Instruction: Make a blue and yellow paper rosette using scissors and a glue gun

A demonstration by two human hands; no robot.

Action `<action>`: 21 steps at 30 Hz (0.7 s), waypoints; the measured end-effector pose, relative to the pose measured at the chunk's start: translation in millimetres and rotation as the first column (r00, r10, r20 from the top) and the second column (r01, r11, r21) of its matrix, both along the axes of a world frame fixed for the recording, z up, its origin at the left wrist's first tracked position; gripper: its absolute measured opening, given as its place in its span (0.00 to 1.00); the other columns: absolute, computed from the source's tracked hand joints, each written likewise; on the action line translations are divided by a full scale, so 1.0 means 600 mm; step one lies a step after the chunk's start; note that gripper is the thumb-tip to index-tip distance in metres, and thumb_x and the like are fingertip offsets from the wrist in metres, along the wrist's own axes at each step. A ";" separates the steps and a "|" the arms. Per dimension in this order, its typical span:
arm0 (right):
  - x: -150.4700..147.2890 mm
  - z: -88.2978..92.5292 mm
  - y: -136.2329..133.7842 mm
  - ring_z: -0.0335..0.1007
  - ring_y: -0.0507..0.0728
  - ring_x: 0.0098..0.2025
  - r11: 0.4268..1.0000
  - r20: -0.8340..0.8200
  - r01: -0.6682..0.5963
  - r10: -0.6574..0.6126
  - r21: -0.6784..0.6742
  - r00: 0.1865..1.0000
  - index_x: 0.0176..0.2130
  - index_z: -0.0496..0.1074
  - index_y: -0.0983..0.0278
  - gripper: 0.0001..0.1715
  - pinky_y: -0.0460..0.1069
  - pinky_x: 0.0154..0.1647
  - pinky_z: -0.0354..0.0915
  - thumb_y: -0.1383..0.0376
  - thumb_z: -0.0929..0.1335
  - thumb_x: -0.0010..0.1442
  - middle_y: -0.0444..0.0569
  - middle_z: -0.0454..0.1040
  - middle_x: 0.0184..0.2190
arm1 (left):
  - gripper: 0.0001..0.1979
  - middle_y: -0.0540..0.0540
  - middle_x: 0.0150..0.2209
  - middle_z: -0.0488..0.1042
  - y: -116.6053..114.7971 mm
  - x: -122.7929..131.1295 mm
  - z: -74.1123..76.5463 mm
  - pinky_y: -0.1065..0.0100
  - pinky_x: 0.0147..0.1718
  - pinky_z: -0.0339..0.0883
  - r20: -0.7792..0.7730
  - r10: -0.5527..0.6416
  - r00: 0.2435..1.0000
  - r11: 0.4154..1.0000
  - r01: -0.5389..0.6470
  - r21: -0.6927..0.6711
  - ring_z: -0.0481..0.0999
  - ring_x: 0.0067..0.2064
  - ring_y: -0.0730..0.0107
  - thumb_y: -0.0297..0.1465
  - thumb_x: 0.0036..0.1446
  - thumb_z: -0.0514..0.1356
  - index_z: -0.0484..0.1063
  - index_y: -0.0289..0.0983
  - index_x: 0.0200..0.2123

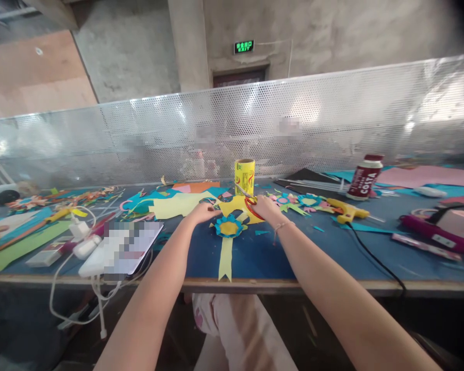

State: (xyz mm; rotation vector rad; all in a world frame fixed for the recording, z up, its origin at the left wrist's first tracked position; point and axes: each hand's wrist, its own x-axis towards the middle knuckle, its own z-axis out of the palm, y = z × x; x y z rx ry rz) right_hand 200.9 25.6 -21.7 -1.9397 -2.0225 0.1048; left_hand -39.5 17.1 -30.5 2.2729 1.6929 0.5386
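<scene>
Fingers of our right hand (266, 208) are closed round the red-orange handles of the scissors (250, 205), probably held so to steer the blades against the yellow paper (231, 207) between our two sets of fingertips. Our left hand (203, 212) curls at that paper's left side, seemingly to steady it; whether its fingertips pinch the edge or only rest beside it, we cannot tell. The paper looks thin and matte, with curved bites in its outline. Just nearer us than the left fingertips lies a rosette (228, 226), its blue frill pointed and pleated about a yellow middle, its pale strip (225, 260) notched at the end; lying flat there, it is perhaps kept in easy sight. Beyond the right fingers a yellow roll (245, 175) stands upright on its flat end, likely for stability. Farther right of them, we have a hard plastic glue gun (353, 210), its black cord (375, 255) trailing over the blue table (266, 265).
</scene>
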 end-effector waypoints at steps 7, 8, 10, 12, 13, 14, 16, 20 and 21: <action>0.009 -0.015 0.011 0.71 0.63 0.46 0.998 -0.008 0.051 -0.051 0.025 0.999 0.45 0.67 0.74 0.24 0.49 0.39 0.63 0.56 0.59 0.62 0.67 0.72 0.42 | 0.23 0.46 0.28 0.73 -0.013 0.016 0.011 0.70 0.27 0.60 0.049 -0.135 0.990 0.968 0.143 -0.205 0.70 0.31 0.67 0.49 0.35 0.65 0.71 0.35 0.26; 0.011 -0.017 0.011 0.71 0.63 0.46 0.998 -0.004 0.055 -0.055 0.019 0.998 0.45 0.67 0.74 0.24 0.49 0.39 0.63 0.56 0.60 0.61 0.67 0.72 0.43 | 0.22 0.46 0.27 0.73 -0.013 0.015 0.011 0.70 0.27 0.59 0.069 -0.138 0.988 0.964 0.150 -0.219 0.70 0.30 0.68 0.48 0.35 0.66 0.71 0.35 0.25; 0.012 -0.018 0.010 0.70 0.65 0.47 0.998 0.004 0.060 -0.060 0.004 0.998 0.46 0.66 0.74 0.26 0.51 0.40 0.63 0.54 0.62 0.58 0.66 0.72 0.44 | 0.20 0.48 0.26 0.71 -0.012 0.014 0.010 0.70 0.26 0.58 0.119 -0.138 0.983 0.958 0.163 -0.236 0.68 0.28 0.70 0.45 0.34 0.67 0.69 0.36 0.24; 0.013 -0.020 0.010 0.70 0.66 0.47 0.998 0.006 0.063 -0.063 -0.007 0.998 0.46 0.67 0.74 0.28 0.52 0.41 0.63 0.54 0.64 0.55 0.66 0.71 0.46 | 0.19 0.50 0.23 0.69 -0.013 0.014 0.010 0.70 0.25 0.57 0.189 -0.135 0.973 0.953 0.180 -0.244 0.66 0.26 0.72 0.44 0.34 0.67 0.68 0.36 0.23; 0.013 -0.021 0.010 0.69 0.66 0.47 0.998 0.001 0.066 -0.066 -0.011 0.998 0.46 0.67 0.74 0.29 0.52 0.41 0.63 0.53 0.65 0.54 0.65 0.71 0.46 | 0.19 0.51 0.22 0.67 -0.013 0.014 0.010 0.70 0.24 0.56 0.232 -0.134 0.964 0.952 0.190 -0.241 0.65 0.25 0.73 0.43 0.34 0.67 0.67 0.36 0.22; 0.013 -0.022 0.011 0.69 0.66 0.47 0.997 -0.007 0.070 -0.070 -0.013 0.998 0.46 0.67 0.74 0.30 0.52 0.41 0.64 0.53 0.66 0.53 0.65 0.71 0.45 | 0.19 0.52 0.21 0.66 -0.014 0.015 0.010 0.71 0.23 0.55 0.281 -0.131 0.951 0.951 0.200 -0.235 0.64 0.24 0.74 0.43 0.34 0.67 0.66 0.36 0.21; 0.013 -0.024 0.012 0.70 0.66 0.46 0.997 -0.022 0.080 -0.080 -0.008 0.997 0.46 0.67 0.74 0.31 0.51 0.40 0.64 0.53 0.68 0.51 0.65 0.72 0.45 | 0.19 0.53 0.21 0.64 -0.016 0.017 0.010 0.72 0.23 0.54 0.393 -0.115 0.912 0.950 0.217 -0.225 0.62 0.23 0.76 0.42 0.35 0.68 0.64 0.35 0.22; 0.015 -0.027 0.016 0.71 0.65 0.45 0.997 -0.036 0.081 -0.081 -0.003 0.996 0.45 0.68 0.73 0.30 0.51 0.39 0.64 0.53 0.68 0.51 0.65 0.72 0.44 | 0.19 0.55 0.21 0.61 -0.016 0.019 0.008 0.74 0.21 0.53 0.587 -0.037 0.809 0.949 0.212 -0.233 0.60 0.21 0.80 0.40 0.37 0.68 0.62 0.36 0.24; 0.015 -0.028 0.018 0.71 0.65 0.45 0.997 -0.043 0.081 -0.081 -0.005 0.996 0.45 0.68 0.73 0.29 0.51 0.38 0.64 0.54 0.68 0.51 0.65 0.72 0.43 | 0.19 0.56 0.21 0.61 -0.015 0.019 0.007 0.74 0.21 0.52 0.616 -0.015 0.788 0.950 0.202 -0.236 0.59 0.21 0.80 0.39 0.37 0.68 0.62 0.36 0.25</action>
